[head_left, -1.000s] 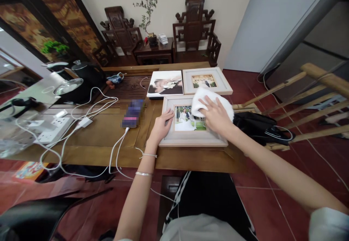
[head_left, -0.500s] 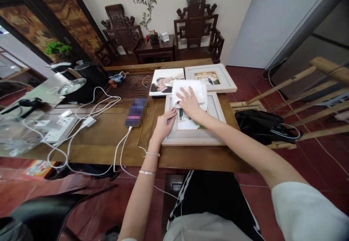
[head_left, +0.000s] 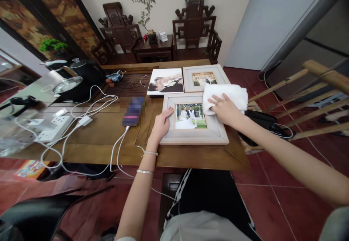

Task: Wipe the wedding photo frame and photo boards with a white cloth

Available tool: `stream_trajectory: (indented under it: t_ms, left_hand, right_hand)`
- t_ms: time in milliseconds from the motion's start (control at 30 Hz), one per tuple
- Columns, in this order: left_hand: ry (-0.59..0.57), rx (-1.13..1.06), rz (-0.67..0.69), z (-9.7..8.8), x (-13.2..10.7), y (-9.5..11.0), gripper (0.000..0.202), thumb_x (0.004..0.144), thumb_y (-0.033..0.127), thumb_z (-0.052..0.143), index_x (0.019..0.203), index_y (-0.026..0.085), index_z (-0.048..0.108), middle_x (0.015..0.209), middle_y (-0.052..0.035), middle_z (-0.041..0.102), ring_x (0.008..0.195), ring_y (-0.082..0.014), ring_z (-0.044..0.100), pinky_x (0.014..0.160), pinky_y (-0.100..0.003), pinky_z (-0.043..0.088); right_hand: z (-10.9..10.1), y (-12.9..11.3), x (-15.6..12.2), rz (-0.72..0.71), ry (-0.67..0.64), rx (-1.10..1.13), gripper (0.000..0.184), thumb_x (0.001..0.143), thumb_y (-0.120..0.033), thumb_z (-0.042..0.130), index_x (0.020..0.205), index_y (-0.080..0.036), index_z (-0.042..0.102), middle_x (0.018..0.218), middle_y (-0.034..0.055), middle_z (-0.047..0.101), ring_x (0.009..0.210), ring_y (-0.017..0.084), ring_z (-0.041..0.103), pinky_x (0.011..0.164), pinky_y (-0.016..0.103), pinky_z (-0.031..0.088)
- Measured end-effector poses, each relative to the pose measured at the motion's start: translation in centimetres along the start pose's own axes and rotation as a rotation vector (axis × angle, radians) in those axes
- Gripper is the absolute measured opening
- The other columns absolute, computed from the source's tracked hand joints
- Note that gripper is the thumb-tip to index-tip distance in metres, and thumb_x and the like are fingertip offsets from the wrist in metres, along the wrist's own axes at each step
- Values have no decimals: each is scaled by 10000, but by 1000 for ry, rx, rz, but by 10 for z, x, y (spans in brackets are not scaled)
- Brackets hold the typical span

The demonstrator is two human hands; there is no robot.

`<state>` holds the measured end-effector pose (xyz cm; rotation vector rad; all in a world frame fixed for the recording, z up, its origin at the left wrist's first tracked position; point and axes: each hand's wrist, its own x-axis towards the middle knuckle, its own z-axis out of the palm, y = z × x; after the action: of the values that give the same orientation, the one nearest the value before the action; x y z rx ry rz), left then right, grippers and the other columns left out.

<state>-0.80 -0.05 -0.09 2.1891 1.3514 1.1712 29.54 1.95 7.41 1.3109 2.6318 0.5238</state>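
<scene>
- The near picture frame (head_left: 193, 139) lay flat between your two hands, its long axis running sideways from your left hand (head_left: 163, 122) towards your right hand (head_left: 223, 108).
- Your left hand was on the frame's left border, fingers extended and close together, the tips just beside the photo (head_left: 189, 116).
- Your right hand rested on the white cloth (head_left: 230, 94), fingers somewhat spread over it; you could not tell from this view whether the thumb pinched it.
- The cloth covered the frame's far right corner and hung out past its right side, so your right hand was the nearer one to that corner and your left to the opposite border.
- The photo showed uncovered between your hands, a rectangle with its long side also running sideways.
- The cloth looked thick, soft and fluffy, with a ragged outer edge; the frame had a pale, wood-like rim around a wide greyish border.
- Beyond your right hand lay a second pale frame (head_left: 222, 74), partly hidden by the cloth; beyond your left, a white-edged picture panel (head_left: 163, 82).
- Under everything was a brown, smooth-looking wooden table (head_left: 204, 159).
</scene>
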Motion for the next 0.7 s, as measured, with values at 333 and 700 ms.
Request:
stream_trajectory:
  t_ms: [333, 700]
  left_hand:
    - [5, 58, -11, -1, 0, 3, 435, 892, 65, 449, 1264, 157, 655, 1454, -99, 546, 1407, -243, 448, 1192, -474, 358]
    - [-26, 67, -26, 0, -1, -4, 398, 921, 143, 481, 1291, 170, 626, 1444, -115, 560, 1422, -264, 431, 1194, -513, 340]
  right_hand:
    - [-37, -8, -98, -106, -32, 512, 649, 629, 44, 465, 1154, -267, 684, 1245, 44, 692, 1086, 228, 656, 868, 324, 529]
    - [-18, 13, 10, -38, 302, 284, 532, 834, 43, 440, 1268, -205, 622, 1571, 105, 393, 1442, 331, 357, 1099, 576, 415]
